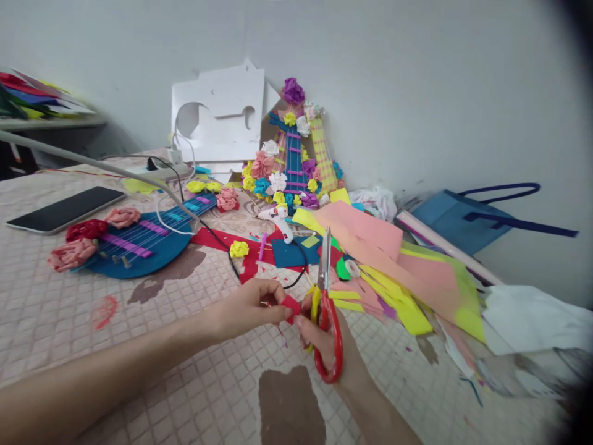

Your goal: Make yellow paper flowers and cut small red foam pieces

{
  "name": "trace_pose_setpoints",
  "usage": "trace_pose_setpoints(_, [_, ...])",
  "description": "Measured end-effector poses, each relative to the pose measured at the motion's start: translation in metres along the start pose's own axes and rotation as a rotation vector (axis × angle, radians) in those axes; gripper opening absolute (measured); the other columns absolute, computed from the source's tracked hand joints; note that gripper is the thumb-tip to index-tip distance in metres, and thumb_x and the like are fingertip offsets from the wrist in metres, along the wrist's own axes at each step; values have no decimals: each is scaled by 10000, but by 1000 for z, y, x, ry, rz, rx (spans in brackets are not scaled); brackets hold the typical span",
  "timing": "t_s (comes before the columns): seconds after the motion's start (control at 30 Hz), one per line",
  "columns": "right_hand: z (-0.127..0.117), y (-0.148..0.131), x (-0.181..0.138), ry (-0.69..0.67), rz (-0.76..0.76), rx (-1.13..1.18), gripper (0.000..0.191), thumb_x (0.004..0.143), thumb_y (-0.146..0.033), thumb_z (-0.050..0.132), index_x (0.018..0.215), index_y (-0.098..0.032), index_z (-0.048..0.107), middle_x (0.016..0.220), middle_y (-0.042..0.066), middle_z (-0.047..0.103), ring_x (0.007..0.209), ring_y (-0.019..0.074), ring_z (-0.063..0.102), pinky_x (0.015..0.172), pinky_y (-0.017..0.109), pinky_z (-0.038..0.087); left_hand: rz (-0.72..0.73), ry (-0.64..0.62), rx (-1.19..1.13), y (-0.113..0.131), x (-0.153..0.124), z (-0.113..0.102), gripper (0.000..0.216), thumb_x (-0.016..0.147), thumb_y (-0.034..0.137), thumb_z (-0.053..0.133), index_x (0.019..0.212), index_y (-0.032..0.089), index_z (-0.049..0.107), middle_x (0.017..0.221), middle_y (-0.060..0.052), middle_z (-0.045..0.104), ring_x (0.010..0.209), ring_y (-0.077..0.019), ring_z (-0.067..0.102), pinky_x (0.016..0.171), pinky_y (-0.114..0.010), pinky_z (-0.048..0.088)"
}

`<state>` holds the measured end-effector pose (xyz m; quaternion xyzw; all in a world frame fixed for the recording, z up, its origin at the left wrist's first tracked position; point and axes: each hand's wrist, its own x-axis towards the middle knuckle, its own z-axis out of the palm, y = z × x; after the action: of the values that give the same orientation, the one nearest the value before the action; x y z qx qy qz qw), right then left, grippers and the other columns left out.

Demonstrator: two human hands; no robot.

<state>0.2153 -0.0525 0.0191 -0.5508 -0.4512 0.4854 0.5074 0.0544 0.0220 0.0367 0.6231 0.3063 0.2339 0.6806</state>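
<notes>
A small piece of red paper (291, 305) is pinched in my left hand (252, 307), and the fingertips of my right hand (330, 334) meet its other side. Scissors (334, 346) with red and yellow handles hang on my right hand, blades pointing up and away from the paper. Just beyond my hands lie a white glue gun (278, 217) with a black cord and a dark blue sheet (291, 254). To the left rests a blue paper guitar (143, 247) trimmed with crepe-paper roses (73, 254).
Pink and yellow paper sheets (380, 247) are heaped on the right, near a blue bag (463, 219). Flower-covered guitars (294, 161) and white cut-out board (217, 111) lean against the wall. At left are a dark tablet (67, 209) and a pale bar crossing over the table.
</notes>
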Motion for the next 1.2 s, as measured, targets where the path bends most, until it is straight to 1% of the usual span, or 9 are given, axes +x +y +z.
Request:
trace_pose_setpoints(0.13, [2,1,2,-10,54,198,219,706,-256,648,831,-203,476,602,-77,487,430,69,440,425,200,361,29,-68,-30,4,-1,-2,209,789,343,638,821,149,567,775,-12,602,700,-120,546,636,-237,428])
trace_pose_setpoints(0.27, [2,-3,2,-130,83,397,221,685,-249,654,805,-206,474,505,-95,453,389,70,420,412,200,342,103,-291,-154,12,-1,-11,334,802,235,618,1121,209,522,1044,-48,584,904,-153,560,767,-267,448])
trace_pose_setpoints(0.37, [1,-2,1,-239,115,450,213,678,-250,655,784,-198,479,487,-87,456,379,72,409,403,202,330,150,-381,-148,13,-2,-13,319,770,178,650,1077,193,564,1063,-65,576,937,-173,559,787,-279,447])
trace_pose_setpoints(0.47, [1,1,1,-282,122,427,205,708,-276,653,780,-190,481,484,-78,462,385,73,403,405,204,328,157,-340,-149,9,-1,-12,124,764,195,669,860,150,606,921,-45,595,840,-149,567,764,-271,446])
trace_pose_setpoints(0.53, [1,3,1,-231,91,377,205,760,-325,634,788,-194,479,482,-80,453,389,70,392,412,202,328,116,-272,-149,6,1,-12,128,772,234,669,786,140,583,831,-32,609,771,-129,563,727,-254,440])
trace_pose_setpoints(0.7, [0,1,1,-77,4,130,241,831,-423,583,844,-201,491,519,-82,439,441,78,416,448,201,356,10,-163,26,1,4,-14,173,763,282,662,777,138,567,691,3,604,600,-91,511,557,-202,381])
trace_pose_setpoints(0.87, [1,-6,0,-38,18,-1,205,753,-290,643,822,-198,473,631,-62,494,472,76,445,456,207,385,58,-170,123,-1,0,-7,142,751,225,652,812,151,547,749,-8,636,651,-108,560,558,-201,388])
trace_pose_setpoints(1.03, [2,-6,2,40,11,-4,187,751,-292,622,785,-203,461,661,-62,487,452,69,420,422,202,366,-4,-116,-7,-2,0,-1,251,746,317,681,893,161,550,716,17,612,608,-95,541,538,-196,396])
trace_pose_setpoints(1.2, [-2,-1,3,59,-28,-21,231,775,-346,639,812,-202,462,630,-60,468,475,81,418,448,210,371,-161,-2,-160,-4,1,2,297,703,383,724,706,147,544,694,-8,653,596,-104,579,586,-229,452])
